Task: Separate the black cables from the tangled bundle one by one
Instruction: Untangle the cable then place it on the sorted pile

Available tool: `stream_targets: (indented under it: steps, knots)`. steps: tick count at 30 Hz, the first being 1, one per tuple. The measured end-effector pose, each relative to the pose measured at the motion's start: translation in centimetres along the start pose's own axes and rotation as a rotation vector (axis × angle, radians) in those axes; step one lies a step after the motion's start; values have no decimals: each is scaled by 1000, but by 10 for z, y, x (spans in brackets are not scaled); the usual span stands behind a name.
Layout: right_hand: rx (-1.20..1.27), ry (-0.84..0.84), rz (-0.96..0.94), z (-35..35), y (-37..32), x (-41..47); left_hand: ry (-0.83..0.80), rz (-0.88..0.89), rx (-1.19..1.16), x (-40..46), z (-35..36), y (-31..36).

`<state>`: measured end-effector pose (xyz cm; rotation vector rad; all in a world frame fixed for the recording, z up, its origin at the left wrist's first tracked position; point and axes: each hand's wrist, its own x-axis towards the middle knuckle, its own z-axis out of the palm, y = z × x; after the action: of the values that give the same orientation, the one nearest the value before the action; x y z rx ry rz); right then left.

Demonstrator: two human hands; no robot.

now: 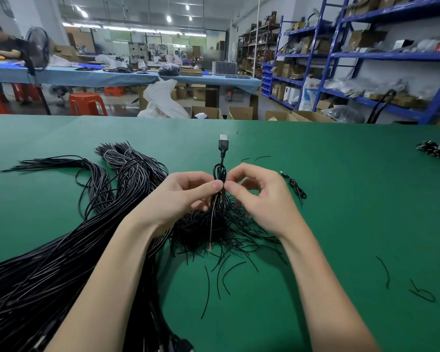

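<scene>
A black cable (221, 174) with a silver USB plug stands upright at the centre of the green table (341, 199), coiled into a small loop. My left hand (181, 196) and my right hand (262, 196) pinch this coil between thumb and fingers from either side. Its loose end with a red tip hangs down over a tangled pile of short black wires (221, 232) below my hands. A large bundle of long black cables (61, 255) lies to the left, running from the near left edge toward the middle.
One coiled cable (296, 188) lies just right of my right hand. A heap of black-and-white cables (438, 151) sits at the far right edge. Loose wire scraps (421, 293) lie at the near right. Beyond the table are stools, boxes and blue shelves.
</scene>
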<state>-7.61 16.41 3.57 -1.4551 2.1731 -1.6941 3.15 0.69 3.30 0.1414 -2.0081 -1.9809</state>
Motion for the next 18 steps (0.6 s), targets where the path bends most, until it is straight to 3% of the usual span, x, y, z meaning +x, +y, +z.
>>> stream_targets:
  steps: [3, 8, 11, 13, 18]
  knots:
    - [348, -121, 194, -4, 1, 0, 82, 35, 138, 2, -1, -1]
    - [1122, -264, 678, -2, 10, -6, 90, -6, -113, 3, 10, -3]
    - [1412, -248, 820, 10, 20, -12, 67, -4, -184, 4, 15, -7]
    - [1398, -202, 796, 18, 19, -10, 77, -2, -214, 5, 15, -7]
    - [850, 110, 517, 24, 17, -1, 182, -37, -266, 9, 15, -12]
